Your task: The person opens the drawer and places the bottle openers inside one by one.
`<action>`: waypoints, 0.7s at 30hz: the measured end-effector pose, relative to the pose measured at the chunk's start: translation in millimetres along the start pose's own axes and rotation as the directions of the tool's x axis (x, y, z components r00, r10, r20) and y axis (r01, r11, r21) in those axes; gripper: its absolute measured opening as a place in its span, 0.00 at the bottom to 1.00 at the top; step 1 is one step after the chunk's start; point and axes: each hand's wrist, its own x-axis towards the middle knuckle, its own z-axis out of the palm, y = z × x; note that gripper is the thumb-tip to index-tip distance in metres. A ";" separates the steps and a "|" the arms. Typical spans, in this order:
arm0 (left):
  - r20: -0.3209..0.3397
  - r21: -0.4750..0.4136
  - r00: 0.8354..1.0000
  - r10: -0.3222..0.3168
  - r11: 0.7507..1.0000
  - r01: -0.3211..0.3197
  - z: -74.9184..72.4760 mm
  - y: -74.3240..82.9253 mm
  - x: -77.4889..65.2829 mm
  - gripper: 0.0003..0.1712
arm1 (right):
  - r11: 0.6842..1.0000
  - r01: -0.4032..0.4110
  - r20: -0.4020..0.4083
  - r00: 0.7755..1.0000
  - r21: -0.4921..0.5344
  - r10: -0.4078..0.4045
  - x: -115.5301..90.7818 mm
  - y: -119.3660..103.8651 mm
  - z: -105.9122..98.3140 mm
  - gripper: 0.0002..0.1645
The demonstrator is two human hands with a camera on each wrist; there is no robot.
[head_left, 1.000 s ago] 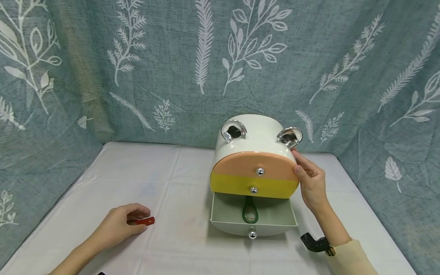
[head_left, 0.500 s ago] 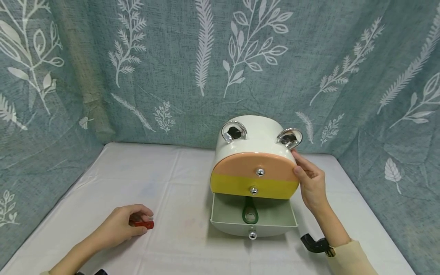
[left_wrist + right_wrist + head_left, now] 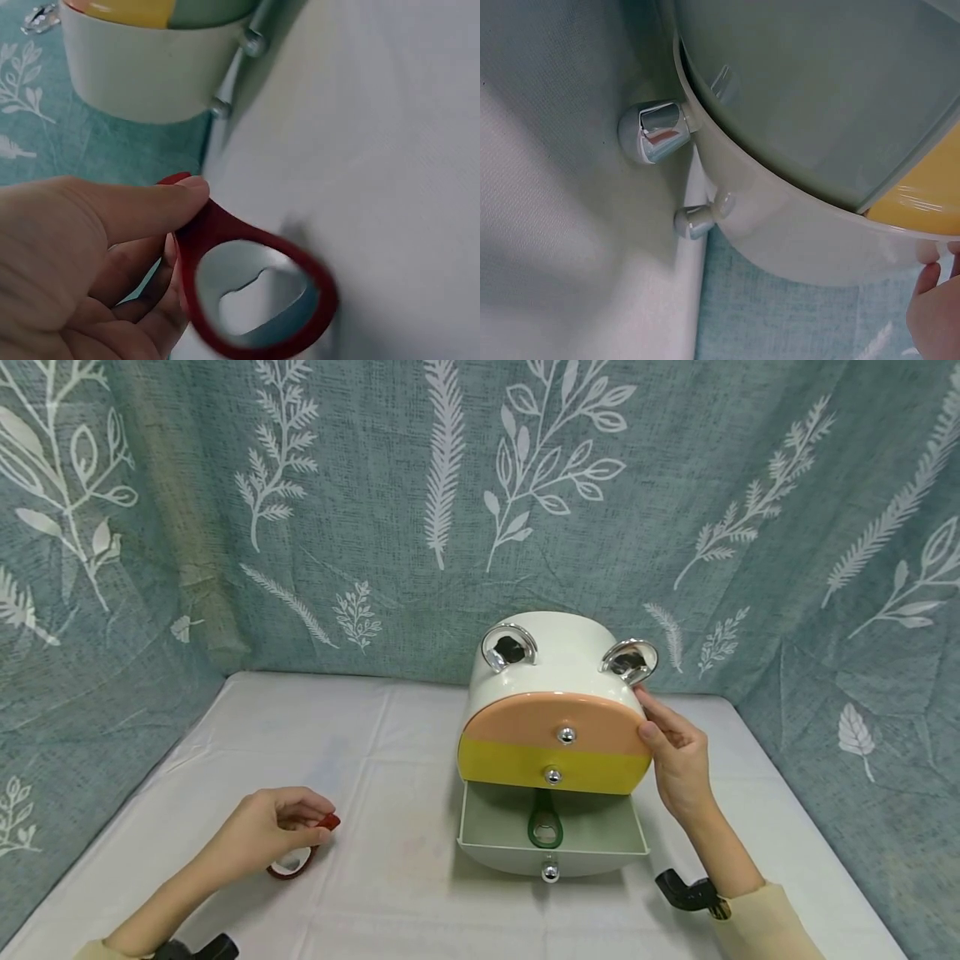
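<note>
My left hand pinches a red bottle opener between thumb and fingers. Its metal-lined ring end hangs over the white cloth at the left in the head view. Right of centre stands a rounded white drawer box with silver eye-like rings, an orange and a yellow drawer front. The bottom green drawer is pulled out, and a green bottle opener lies in it. My right hand touches the box's right side, thumb at the front edge. The right wrist view shows its fingertips against the wall.
A white cloth covers the table. Behind and on both sides hang blue-green curtains with a white leaf pattern. Black wrist mounts sit on both forearms. Silver knobs jut from the drawer fronts.
My left hand has turned and lifted slightly with the red bottle opener, so its ring end now shows below the hand. My right hand and the drawer box have stayed in place.
</note>
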 end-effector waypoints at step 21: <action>-0.166 -0.262 0.986 0.004 0.964 -0.048 5.7 57.1 14.9 0.22 | 1.000 0.008 -0.021 1.000 -0.010 -0.008 -9.3 -3.2 7.7 0.23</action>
